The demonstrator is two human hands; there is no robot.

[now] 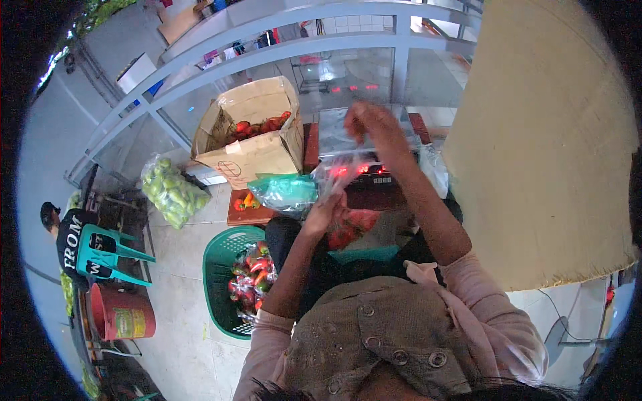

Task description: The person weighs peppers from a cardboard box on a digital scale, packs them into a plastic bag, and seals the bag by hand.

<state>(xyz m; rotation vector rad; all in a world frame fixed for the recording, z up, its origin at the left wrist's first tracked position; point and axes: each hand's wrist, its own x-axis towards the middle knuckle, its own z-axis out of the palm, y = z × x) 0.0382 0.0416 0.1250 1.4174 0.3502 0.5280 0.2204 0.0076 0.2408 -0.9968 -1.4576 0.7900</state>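
Note:
My left hand [324, 212] is closed round the gathered neck of a clear plastic bag [340, 175]. Red peppers [351, 228] show in the bag's lower part, below that hand and above my lap. My right hand [371, 123] is raised over the metal plate of a digital scale [332, 130], its fingers curled down and pressed together. Whether something thin is pinched in them I cannot make out. The scale's red digits glow just beyond the bag. Left of my left hand lies a bundle of green and clear plastic bags [284, 190].
A cardboard box [257, 157] with red peppers stands beyond the bags. At my left is a green basket [212, 281] of bagged peppers. Farther left are a bag of green vegetables [172, 192], a red bucket [127, 314] and a seated person [73, 244]. A large tan sheet [542, 147] rises at right.

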